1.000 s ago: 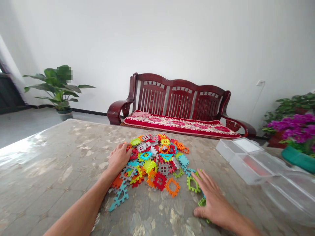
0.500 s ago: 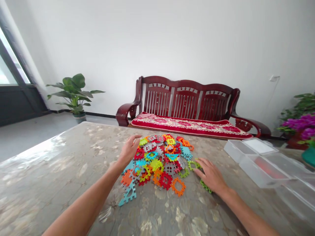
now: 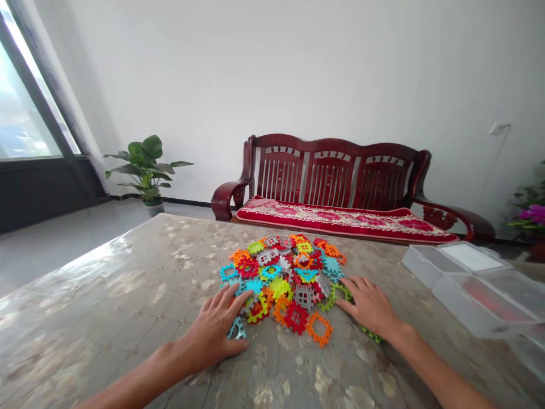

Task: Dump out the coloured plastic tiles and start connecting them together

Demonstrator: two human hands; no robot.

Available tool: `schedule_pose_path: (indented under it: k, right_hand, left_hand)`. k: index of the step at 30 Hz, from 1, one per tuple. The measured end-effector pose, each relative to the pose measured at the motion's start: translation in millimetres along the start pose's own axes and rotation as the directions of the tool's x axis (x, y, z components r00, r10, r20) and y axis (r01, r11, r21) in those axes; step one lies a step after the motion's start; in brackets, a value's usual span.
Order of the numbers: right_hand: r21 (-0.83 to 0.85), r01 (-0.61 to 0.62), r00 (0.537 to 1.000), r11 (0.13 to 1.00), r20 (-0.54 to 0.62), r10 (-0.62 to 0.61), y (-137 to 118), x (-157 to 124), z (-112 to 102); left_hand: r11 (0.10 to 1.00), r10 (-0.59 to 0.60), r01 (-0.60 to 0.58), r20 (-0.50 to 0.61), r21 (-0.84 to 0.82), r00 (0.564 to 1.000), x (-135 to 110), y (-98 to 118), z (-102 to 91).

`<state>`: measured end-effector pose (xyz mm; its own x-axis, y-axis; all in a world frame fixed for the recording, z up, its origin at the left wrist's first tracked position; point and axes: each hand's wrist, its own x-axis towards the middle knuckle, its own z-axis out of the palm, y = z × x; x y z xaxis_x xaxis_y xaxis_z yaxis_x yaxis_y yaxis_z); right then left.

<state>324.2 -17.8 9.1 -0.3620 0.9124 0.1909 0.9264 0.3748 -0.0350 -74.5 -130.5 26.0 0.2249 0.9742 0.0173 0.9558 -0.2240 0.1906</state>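
A loose pile of notched plastic building tiles (image 3: 281, 287) in red, orange, yellow-green, blue and grey lies on the patterned table (image 3: 140, 295). My left hand (image 3: 221, 321) is spread over the pile's near left edge, partly covering a blue tile (image 3: 237, 328). Its fingers are apart and hold nothing. At the right edge my right hand (image 3: 368, 301) lies with fingers spread, its fingertips by a green square tile (image 3: 340, 293). Another green tile (image 3: 373, 335) shows partly from under that hand. An orange frame tile (image 3: 319, 329) lies at the pile's near side.
Clear plastic boxes (image 3: 472, 295) stand on the table at the right, something red inside one. Beyond the table is a dark red wooden bench (image 3: 332, 170) with a red patterned cushion (image 3: 340, 218). A potted plant (image 3: 149, 165) stands at the back left.
My left hand has come back from the pile's far left side to its near left edge, fingers spreading. The right hand stays at the right edge. The view has shifted slightly left.
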Motion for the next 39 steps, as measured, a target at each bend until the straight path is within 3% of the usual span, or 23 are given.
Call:
schedule_pose_path:
  k: [5,9,18,25,29,32,34,37,39]
  right_hand:
    - [0.094,-0.070,0.997,0.993,0.027,0.068,2.1,4.9,-6.0]
    - [0.219,-0.096,0.992,0.971,0.107,0.074,3.6,9.8,-11.0]
    - [0.306,-0.067,0.993,0.950,0.112,0.034,8.7,16.5,-14.3]
    - [0.391,-0.093,0.995,0.916,0.011,0.097,16.0,33.9,-15.8]
    - [0.543,-0.084,0.996,0.836,0.016,0.090,9.6,53.2,-29.7]
    - [0.732,-0.039,0.997,0.680,0.076,-0.025,5.2,70.1,-41.0]
    - [0.779,-0.057,0.994,0.625,0.101,-0.036,6.1,86.5,-42.4]
    - [0.666,-0.091,0.995,0.740,0.030,0.095,11.6,119.2,-31.4]
    - [0.551,-0.106,0.991,0.828,-0.010,0.133,14.9,141.8,-18.1]
  left_hand:
    - [0.992,0.127,-0.118,-0.204,0.054,0.971,8.3,-3.1,7.3]
    - [0.981,0.194,-0.193,-0.285,0.031,0.939,12.1,-5.8,6.9]
    - [0.993,0.051,-0.083,-0.316,-0.089,0.947,36.8,-8.2,-0.1]
    - [0.962,-0.088,-0.027,-0.404,-0.270,0.911,76.1,13.9,-23.6]
    - [0.906,-0.115,-0.046,-0.348,-0.421,0.930,106.4,26.2,-32.6]
    - [0.865,-0.079,-0.090,-0.312,-0.493,0.947,127.2,28.3,-38.9]
    - [0.873,-0.032,-0.130,-0.321,-0.469,0.947,141.7,26.5,-44.1]
    - [0.896,0.010,-0.145,-0.309,-0.419,0.951,168.4,21.8,-49.5]
    - [0.918,-0.031,-0.076,-0.262,-0.389,0.964,189.2,18.0,-48.6]
